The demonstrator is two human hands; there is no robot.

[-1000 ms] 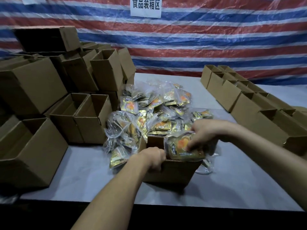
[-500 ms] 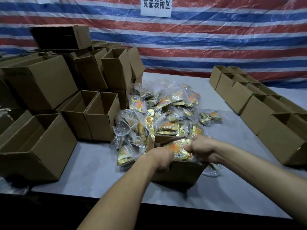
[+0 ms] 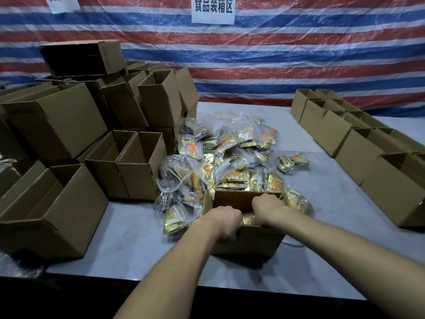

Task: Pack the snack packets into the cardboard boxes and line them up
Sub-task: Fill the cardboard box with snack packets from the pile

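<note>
Packet (image 3: 248, 218) deeper in box (image 3: 250, 241), beneath fingers (image 3: 258, 207)

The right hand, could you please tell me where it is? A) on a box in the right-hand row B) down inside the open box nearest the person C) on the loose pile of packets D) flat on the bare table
B: the right hand reaches below the rim of the cardboard box, whose near edge the left hand grips.
</note>
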